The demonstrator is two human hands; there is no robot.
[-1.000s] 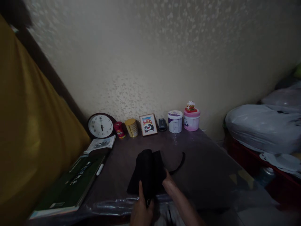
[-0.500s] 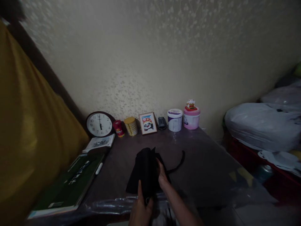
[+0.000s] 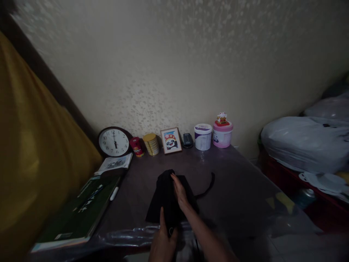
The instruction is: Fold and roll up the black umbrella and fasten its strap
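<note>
A soft black folded cloth thing lay on the dark brown table, near the front edge, and a thin black strap curled out from its right side. The right hand lay flat on top of it, fingers straight and pointing to the far end. The left hand held the near end, with the thumb pressed on top of the cloth; the other fingers were hidden under it.

A clear plastic sheet covered the table and hung over the front edge. At the back, by the pale spotted wall, stood a row of things: a round white clock, a small red tin, a gold tin, a little framed panda picture, a white tub and a pink tub with a tiny toy on it. A green book lay on the left beside a yellow curtain.
</note>
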